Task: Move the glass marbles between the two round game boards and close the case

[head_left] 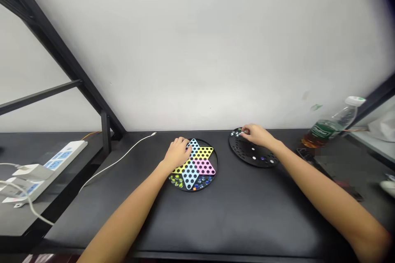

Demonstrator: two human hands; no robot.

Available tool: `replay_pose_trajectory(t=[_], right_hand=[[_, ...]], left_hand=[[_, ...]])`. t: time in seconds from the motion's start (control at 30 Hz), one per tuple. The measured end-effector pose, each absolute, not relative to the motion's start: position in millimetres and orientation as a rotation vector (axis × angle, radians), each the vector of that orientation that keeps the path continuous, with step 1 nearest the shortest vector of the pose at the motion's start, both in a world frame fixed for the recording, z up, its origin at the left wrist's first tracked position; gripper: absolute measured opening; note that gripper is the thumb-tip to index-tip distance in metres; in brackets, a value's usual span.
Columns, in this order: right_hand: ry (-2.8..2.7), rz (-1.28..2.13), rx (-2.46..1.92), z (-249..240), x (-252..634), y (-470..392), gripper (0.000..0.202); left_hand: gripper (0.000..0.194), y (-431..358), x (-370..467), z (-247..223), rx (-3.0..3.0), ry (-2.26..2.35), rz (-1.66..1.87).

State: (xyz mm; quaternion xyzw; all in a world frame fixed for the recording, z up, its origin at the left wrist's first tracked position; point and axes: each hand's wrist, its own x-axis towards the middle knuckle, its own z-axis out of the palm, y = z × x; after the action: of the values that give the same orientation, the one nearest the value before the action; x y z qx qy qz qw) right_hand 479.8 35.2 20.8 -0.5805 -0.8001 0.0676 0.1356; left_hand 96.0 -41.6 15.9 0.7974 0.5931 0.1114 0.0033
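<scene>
A round Chinese checkers board (204, 167) with a star of blue, yellow and pink points lies on the black table. Green and blue marbles (176, 180) sit in its rim compartments. Over its upper left part rests my left hand (178, 153), fingers bent, and what lies beneath is hidden. To the right is a round black tray (245, 148) with holes, white dots and a few clear marbles (236, 134). At the tray's far edge my right hand (253, 134) has its fingertips pinched together by the marbles; what is between them is too small to make out.
A bottle (324, 131) with a green label leans at the right, near a dark object (317, 163). A white cable (119, 159) runs along the left. Further left lies a power strip (60, 158) beside a black metal frame (105, 131). A wall stands behind the table.
</scene>
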Motion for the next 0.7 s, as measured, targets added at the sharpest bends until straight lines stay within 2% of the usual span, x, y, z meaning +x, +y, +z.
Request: replay_pose_trajectory(t=[0.23,0.53,0.7], right_hand=[[-2.243,0.188,-1.657,23,468,45,0.025],[-2.147,0.338,-1.646,44,511,30,0.027],[-2.014,0.203,-1.922,45,483,50,0.032]], left_hand=[[0.034,-42,96,17,2.501,1.867,0.341],[0.035,-42,97,16,2.499,1.865,0.332],[0.036,-43,98,19,2.483,1.869,0.321]])
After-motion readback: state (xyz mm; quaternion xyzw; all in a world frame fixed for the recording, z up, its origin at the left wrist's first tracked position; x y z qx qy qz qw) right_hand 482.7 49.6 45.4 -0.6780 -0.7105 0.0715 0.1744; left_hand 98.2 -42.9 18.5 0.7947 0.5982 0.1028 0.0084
